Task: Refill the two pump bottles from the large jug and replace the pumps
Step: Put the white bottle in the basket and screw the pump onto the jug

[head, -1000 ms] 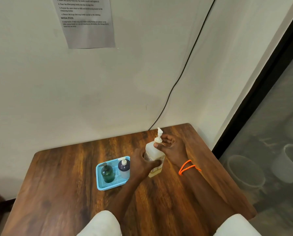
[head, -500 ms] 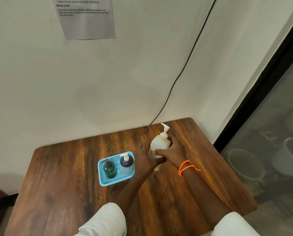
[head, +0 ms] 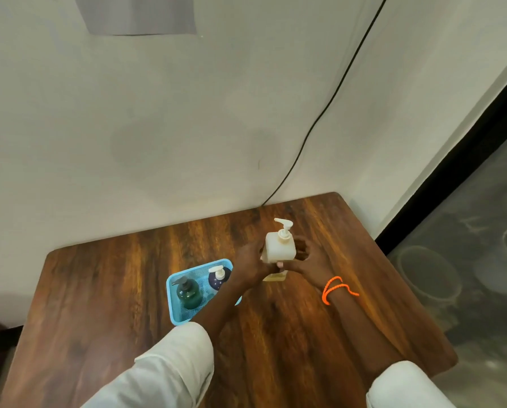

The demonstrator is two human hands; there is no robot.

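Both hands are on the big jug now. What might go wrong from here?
The large cream square jug is gripped by the left hand and the right hand with its white pump on; tipped, it may leak. The blue plastic tray holding the dark green pump bottle and navy pump bottle lies beside the left forearm, which might knock it.

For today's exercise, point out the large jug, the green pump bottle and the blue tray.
large jug [head: 278, 248], head view, on its pale shoulder.
green pump bottle [head: 189, 296], head view, on its body.
blue tray [head: 171, 301], head view, on its left rim.
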